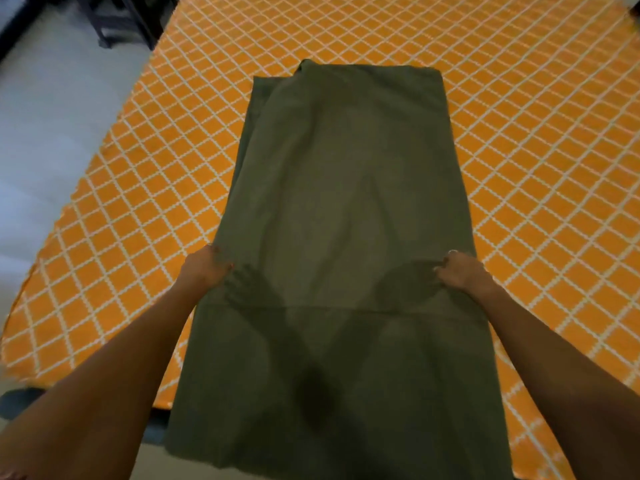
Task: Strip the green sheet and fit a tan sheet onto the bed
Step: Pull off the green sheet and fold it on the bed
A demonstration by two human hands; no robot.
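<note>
The green sheet [343,188] lies folded into a long strip down the middle of the bed, its near end hanging over the front edge. The bed is covered by an orange sheet with a white diamond pattern [519,140]. My left hand [207,266] grips the strip's left edge, fingers curled into the cloth. On the right edge, at the same height, my right hand [462,271] pinches the fabric. A fold line crosses the strip just below both hands.
A pale tiled floor [59,133] runs along the bed's left side. Dark furniture legs [117,22] stand at the far left corner. The bed's near left corner [20,341] is rounded.
</note>
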